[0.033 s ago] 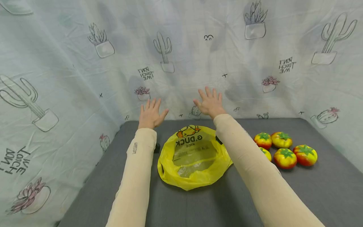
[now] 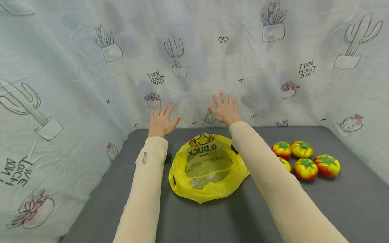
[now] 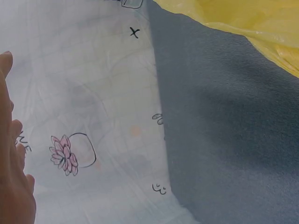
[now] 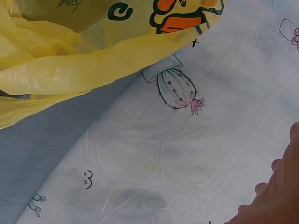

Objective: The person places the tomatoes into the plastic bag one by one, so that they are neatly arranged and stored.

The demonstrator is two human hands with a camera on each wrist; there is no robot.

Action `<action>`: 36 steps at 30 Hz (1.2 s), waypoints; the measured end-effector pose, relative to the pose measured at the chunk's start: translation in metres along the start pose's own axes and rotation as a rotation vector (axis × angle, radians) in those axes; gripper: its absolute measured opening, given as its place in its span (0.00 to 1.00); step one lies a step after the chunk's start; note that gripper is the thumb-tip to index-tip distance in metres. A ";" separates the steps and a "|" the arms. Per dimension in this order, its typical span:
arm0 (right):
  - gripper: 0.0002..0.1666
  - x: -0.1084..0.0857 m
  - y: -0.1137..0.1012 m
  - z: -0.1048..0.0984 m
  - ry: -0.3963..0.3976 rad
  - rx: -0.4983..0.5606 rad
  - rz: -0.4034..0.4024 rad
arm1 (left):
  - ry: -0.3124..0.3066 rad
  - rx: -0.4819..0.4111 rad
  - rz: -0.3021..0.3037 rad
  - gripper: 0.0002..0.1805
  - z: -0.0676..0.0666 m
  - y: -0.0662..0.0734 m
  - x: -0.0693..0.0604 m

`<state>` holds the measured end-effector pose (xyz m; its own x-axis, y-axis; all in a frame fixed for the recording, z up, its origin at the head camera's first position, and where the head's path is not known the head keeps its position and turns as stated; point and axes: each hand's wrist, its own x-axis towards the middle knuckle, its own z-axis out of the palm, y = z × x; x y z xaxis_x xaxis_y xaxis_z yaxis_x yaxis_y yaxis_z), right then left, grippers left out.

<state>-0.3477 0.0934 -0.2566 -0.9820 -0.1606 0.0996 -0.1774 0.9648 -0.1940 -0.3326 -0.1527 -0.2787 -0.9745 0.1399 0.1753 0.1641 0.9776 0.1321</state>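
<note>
A person's left hand (image 2: 161, 123) and right hand (image 2: 226, 111) reach forward, palms down, the fingers straight and spread and each thumb angled inward, beyond and apart from a yellow plastic bag (image 2: 199, 195). Ribbed-looking, cream-colored sleeves (image 2: 146, 189) cover both forearms, a line of small dark lettering running along the left one. Between the arms, the bag sits on a dark gray tabletop (image 2: 121, 202), its thin, glossy film crumpled into a soft, roughly round rim about a wide mouth, with an orange duck and dark letters printed at the far side. To the right, past the right forearm, rounded tomatoes (image 2: 305, 171) lie clustered, shiny and mottled red and yellow under green, star-shaped caps; the forearm partly covers one of them. The tabletop shows a fine, fabric-like grain in the left wrist view. Behind, a creased white cloth (image 2: 200, 20) carries line drawings of potted cacti and pink succulents. Compared with the earlier frame, hands, bag and tomatoes hold the same positions, and the fingers remain fanned out.
</note>
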 end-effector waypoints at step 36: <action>0.34 -0.084 0.086 0.007 0.395 0.652 -0.335 | 0.061 -0.719 0.277 0.25 0.055 -0.005 -0.075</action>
<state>-0.2805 0.1881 -0.2886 -0.7970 -0.2158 0.5641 -0.5776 0.5453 -0.6075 -0.2692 -0.1588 -0.3464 -0.8766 0.3353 0.3451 0.4801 0.5621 0.6734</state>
